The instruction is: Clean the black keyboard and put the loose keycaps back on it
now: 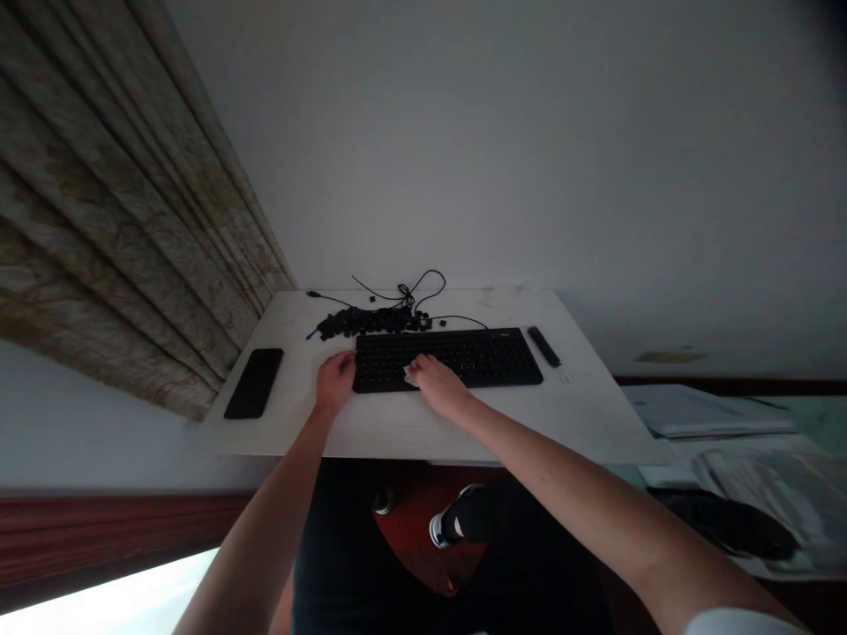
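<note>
A black keyboard (pixel 503 362) lies flat on the white table (pixel 384 428), and its key caps look to be off over much of it. My left hand (pixel 336 379) holds the keyboard's left edge with its fingers closed. Pinched in my right hand (pixel 438 382) is a white tissue (pixel 411 375), pressed onto the middle of the keyboard. Behind the keyboard is a heap of loose black key caps (pixel 367 321), with a few strays around it. A black cable (pixel 456 317) runs from the keyboard's back edge into loops.
A black phone (pixel 254 383) lies at the table's left. Right of the keyboard is a slim black object (pixel 543 346). A patterned curtain (pixel 132 194) hangs at the left, and a wall (pixel 476 159) rises behind the table. Papers (pixel 708 410) lie at the lower right.
</note>
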Demonstrator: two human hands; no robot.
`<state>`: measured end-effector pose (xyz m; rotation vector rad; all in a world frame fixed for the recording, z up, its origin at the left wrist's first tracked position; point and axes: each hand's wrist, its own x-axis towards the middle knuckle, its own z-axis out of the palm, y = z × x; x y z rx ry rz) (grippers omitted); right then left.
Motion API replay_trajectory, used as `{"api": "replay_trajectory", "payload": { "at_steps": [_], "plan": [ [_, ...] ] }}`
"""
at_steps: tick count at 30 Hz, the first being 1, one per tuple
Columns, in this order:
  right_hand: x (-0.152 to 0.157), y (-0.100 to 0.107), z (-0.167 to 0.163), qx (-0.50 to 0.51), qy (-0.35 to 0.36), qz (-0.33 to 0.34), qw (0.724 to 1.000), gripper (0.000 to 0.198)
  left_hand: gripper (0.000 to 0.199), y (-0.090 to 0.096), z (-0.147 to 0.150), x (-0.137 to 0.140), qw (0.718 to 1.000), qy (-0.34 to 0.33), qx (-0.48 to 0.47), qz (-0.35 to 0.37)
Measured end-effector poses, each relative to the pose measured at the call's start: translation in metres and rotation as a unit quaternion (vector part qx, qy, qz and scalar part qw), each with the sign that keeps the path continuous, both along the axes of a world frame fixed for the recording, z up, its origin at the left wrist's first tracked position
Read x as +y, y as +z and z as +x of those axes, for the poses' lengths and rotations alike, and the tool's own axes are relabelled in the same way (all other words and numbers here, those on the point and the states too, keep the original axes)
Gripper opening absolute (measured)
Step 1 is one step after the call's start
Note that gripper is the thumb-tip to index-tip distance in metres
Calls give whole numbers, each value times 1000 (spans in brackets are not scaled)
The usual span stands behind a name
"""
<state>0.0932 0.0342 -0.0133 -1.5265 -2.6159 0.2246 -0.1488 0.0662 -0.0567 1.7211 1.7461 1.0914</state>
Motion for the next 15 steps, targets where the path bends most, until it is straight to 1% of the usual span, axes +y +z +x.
{"api": "replay_trajectory", "payload": {
  "at_steps": [1,3,6,8,9,11,13,15],
  "plan": [
    [1,0,-2,14,-6,-4,1000,28,30,-1,0,0,1000,3,0,3],
    [5,-2,-17,66,-8,-1,998,31,31,-3,1,1,1000,4,-4,7],
    [9,-8,-57,157,-9,11,988,35,31,-5,-2,3,1000,0,-13,3],
    [10,-12,-86,180,-17,9,983,31,32,-6,-4,3,1000,-4,-19,-1],
    [10,-13,-98,182,-19,6,983,29,33,-6,-6,4,1000,-6,-22,-2],
    [10,-14,-115,149,-22,8,989,26,36,-7,-8,4,1000,-8,-29,-4],
    [9,-13,-120,107,-17,15,994,26,37,-8,-8,5,999,-6,-33,-5],
    [8,-10,-116,70,1,23,997,28,35,-8,-8,5,1000,-7,-27,-4]
  ]
}}
